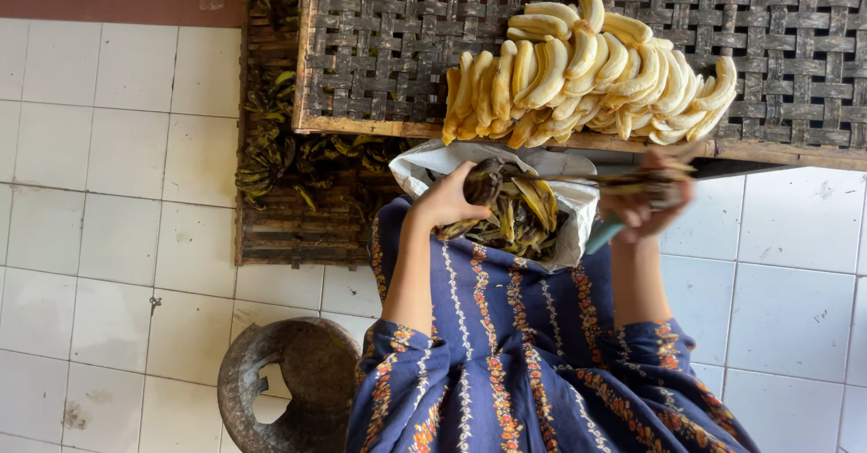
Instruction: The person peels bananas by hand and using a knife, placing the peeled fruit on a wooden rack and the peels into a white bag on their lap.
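My left hand grips a dark, unpeeled banana over a white sack of banana peels in my lap. My right hand, blurred by motion, holds a teal-handled knife with a strip of peel across it, just below the edge of a woven bamboo tray. A heap of peeled yellow bananas lies on that tray, right above both hands. My blue patterned dress fills the lower middle.
A wooden crate with bunches of dark green bananas sits to the left on the white tiled floor. A round dark stone or metal vessel stands at the lower left beside my knee.
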